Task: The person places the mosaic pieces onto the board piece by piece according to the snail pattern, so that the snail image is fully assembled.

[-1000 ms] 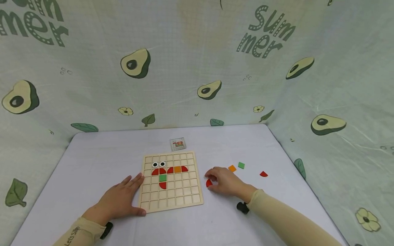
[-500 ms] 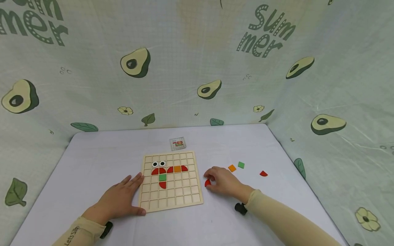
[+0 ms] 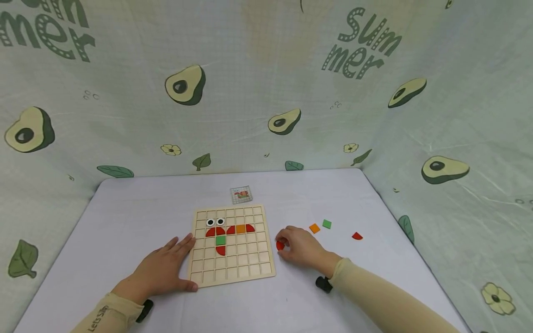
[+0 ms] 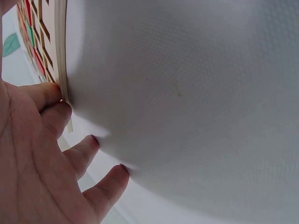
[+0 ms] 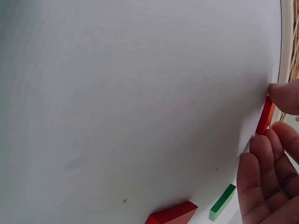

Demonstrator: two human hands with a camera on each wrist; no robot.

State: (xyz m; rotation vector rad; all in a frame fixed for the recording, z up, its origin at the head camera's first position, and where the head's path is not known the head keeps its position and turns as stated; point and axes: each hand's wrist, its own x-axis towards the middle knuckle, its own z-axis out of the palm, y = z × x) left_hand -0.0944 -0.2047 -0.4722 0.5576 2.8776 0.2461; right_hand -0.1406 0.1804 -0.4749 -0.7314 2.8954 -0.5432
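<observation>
My right hand (image 3: 304, 247) pinches a red quarter-circle tile (image 3: 280, 245) between thumb and fingers, low over the table just right of the wooden grid board (image 3: 250, 263). In the right wrist view this red tile (image 5: 266, 115) shows edge-on between thumb and fingertips. My left hand (image 3: 160, 268) lies with fingers spread against the board's left edge; the left wrist view has fingertips touching the board's side (image 4: 61, 51). On the board sit two eye tiles (image 3: 215, 222), several red quarter-circle tiles (image 3: 220, 250), an orange square (image 3: 240, 229) and a green square (image 3: 220, 240).
Right of the board lie a loose orange square (image 3: 314, 228), a green square (image 3: 326, 224) and a red quarter-circle (image 3: 357, 236). A small picture card (image 3: 241, 194) lies behind the board. A patterned cloth (image 3: 233, 83) hangs behind the white table (image 3: 137, 208).
My right hand has shifted slightly left with the red quarter-circle tile, which is turned a little in its fingers. The left hand and the board stay where they were.
</observation>
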